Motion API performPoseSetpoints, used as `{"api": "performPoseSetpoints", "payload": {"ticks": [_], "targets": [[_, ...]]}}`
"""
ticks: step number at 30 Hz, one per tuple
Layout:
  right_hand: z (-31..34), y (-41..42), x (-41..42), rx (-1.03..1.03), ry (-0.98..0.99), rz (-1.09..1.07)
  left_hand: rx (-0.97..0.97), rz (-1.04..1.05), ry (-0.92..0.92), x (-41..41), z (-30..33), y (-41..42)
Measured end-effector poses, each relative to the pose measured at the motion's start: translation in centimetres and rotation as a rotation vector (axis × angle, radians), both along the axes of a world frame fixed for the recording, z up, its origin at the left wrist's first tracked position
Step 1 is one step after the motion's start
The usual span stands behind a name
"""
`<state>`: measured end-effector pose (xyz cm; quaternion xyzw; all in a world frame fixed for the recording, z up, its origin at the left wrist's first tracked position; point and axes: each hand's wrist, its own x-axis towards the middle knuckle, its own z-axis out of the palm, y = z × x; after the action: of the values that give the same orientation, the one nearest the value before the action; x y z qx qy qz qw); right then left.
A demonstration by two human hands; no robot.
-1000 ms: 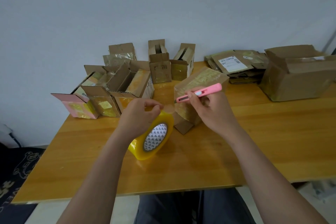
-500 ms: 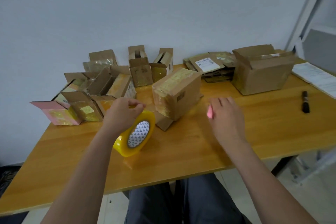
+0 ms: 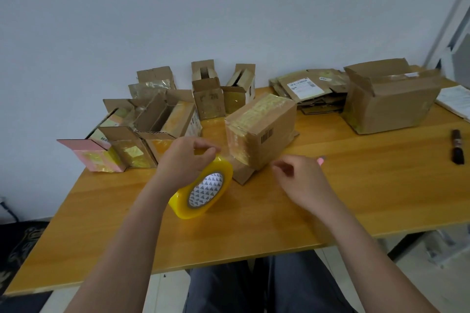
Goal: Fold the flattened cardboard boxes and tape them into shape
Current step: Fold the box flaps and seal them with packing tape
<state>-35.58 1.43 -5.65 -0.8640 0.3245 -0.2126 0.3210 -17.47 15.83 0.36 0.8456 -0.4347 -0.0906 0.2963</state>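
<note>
At nine o'clock on the counter (image 3: 101, 211) stands your cluster of folded boxes (image 3: 142, 134), flaps up, tape patches showing. Moving right, your left hand (image 3: 183, 160) grips the yellow tape roll (image 3: 203, 190), which stands on edge on the wood; its fingers (image 3: 206, 147) pinch the top of the roll, seemingly at the loose end, though the end itself is too blurred to confirm. A clear strip appears to run from the roll toward the taped box (image 3: 262, 129) at twelve o'clock, which sits tilted on a lower flap. If you pull the roll away hard, that box could tip or slide, since nothing steadies it.

Your right hand (image 3: 302, 183) hovers just beside the box with fingers loosely curled, holding nothing I can see. A pink cutter tip (image 3: 321, 160) peeks out behind it on the counter; reaching blind for it risks a nick or knocking it away. If the strip is not cut cleanly, the tape may fold onto itself.

At two o'clock lie the flattened boxes (image 3: 305, 89), beside a large open box (image 3: 391, 101). A dark marker (image 3: 456, 147) lies at three o'clock.
</note>
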Motion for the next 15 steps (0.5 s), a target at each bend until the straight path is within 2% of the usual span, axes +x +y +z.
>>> {"api": "performPoseSetpoints", "payload": {"ticks": [2, 4, 8, 11, 15], "targets": [[0.5, 1.4, 1.4, 0.209, -0.122, 0.142, 0.001, -0.020, 0.014, 0.2, 0.0, 0.1], [0.4, 2.5, 3.0, 0.316, -0.173, 0.197, -0.014, -0.037, 0.027, 0.4, 0.0, 0.3], [-0.3, 3.6, 6.2, 0.535, -0.317, 0.135, -0.044, -0.076, 0.046, 0.5, 0.0, 0.7], [-0.8, 3.9, 7.6, 0.506, -0.377, 0.065, -0.065, -0.093, 0.014, 1.0, -0.3, 1.2], [-0.1, 4.4, 8.3, 0.305, -0.392, 0.101, -0.231, -0.061, -0.014, 1.0, -1.3, 2.5]]}}
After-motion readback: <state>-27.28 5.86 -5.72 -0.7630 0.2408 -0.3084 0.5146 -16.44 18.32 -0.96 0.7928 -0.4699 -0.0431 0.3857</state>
